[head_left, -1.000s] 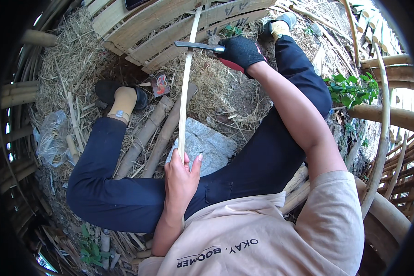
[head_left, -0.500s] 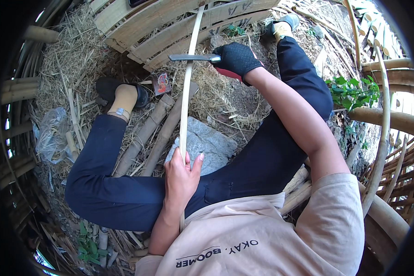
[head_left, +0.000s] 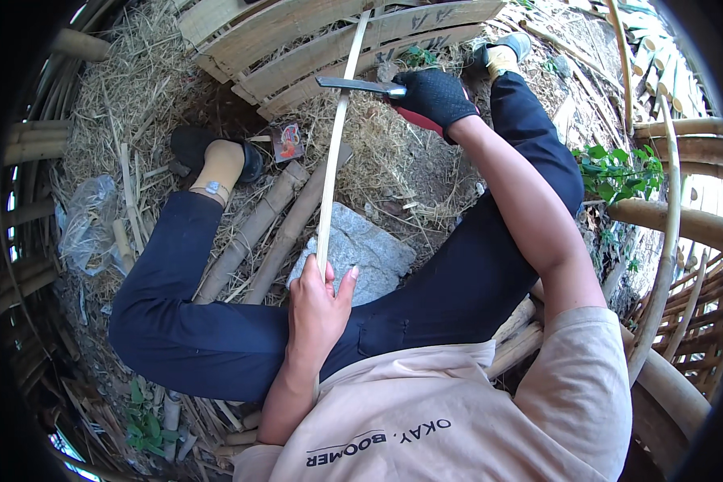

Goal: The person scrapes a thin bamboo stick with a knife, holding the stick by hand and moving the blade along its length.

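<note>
My bare left hand [head_left: 317, 309] is closed around the near part of a long, pale bamboo strip [head_left: 335, 165], thumb pointing up. From that grip the strip runs away from me, its far end overlapping the slatted wooden crate [head_left: 305, 60]. My right hand [head_left: 435, 100], in a black and red glove, grips a knife [head_left: 360, 85]; its handle is mostly hidden in the glove. The blade lies crosswise over the strip near the crate, pointing left. Below the strip's near half, a grey stone [head_left: 369, 249] sits between my legs.
Two bamboo poles [head_left: 253, 233] lie on the straw-covered ground left of the stone. A clear plastic bag [head_left: 90, 225] is at the left, and a small printed packet [head_left: 287, 142] near my left foot. Bamboo rails [head_left: 675, 221] and a leafy plant [head_left: 618, 170] stand at the right.
My right hand and the knife have moved slightly farther away along the strip. My left hand keeps its grip in nearly the same place. The whole view has shifted a little.
</note>
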Tool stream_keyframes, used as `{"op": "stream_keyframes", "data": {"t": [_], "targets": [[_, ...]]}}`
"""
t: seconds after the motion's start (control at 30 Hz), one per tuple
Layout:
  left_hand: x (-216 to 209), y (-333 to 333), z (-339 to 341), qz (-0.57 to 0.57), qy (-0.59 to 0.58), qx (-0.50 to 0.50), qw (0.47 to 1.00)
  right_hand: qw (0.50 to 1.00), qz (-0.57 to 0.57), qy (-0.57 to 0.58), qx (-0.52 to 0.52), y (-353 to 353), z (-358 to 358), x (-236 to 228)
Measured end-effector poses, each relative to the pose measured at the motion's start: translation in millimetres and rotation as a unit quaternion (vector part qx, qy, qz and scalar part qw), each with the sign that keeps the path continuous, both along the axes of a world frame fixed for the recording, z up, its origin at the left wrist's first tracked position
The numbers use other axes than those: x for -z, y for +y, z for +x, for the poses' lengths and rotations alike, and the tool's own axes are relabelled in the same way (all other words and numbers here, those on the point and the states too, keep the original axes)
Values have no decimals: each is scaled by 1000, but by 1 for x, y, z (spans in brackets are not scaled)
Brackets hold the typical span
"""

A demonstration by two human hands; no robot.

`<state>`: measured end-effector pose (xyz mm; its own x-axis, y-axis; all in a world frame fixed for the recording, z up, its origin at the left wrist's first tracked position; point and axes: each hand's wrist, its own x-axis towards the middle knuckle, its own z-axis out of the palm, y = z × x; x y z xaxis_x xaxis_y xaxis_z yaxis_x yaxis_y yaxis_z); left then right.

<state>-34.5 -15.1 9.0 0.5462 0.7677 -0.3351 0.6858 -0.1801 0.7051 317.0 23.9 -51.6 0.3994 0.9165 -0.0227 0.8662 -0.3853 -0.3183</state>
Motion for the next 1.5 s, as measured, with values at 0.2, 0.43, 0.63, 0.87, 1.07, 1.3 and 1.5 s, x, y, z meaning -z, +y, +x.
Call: {"op": "stream_keyframes", "data": {"t": [0.2, 0.43, 0.63, 0.87, 1.07, 1.3, 1.5], "targets": [[0, 1, 1, -13, -7, -10, 1000, 997, -13, 33, -62, -2, -23, -4], [-1, -2, 2, 10, 14, 4, 1000, 997, -40, 20, -57, -1, -26, -8], [-3, -2, 2, 8, 5, 5, 1000, 999, -33, 4, -42, 4, -19, 0], [-4, -6, 2, 7, 14, 0, 1000, 999, -30, -15, 26, 9, 9, 2], [-7, -4, 1, -1, 19, -7, 1000, 998, -16, -26, 63, 11, 12, 5], [-6, -4, 0, 3, 12, 2, 1000, 996, -20, -13, 91, -7, 40, -8], [-5, 1, 4, -57, 19, 1, 998, 999, 22, 43, -21, -6, -6, -3]]}}
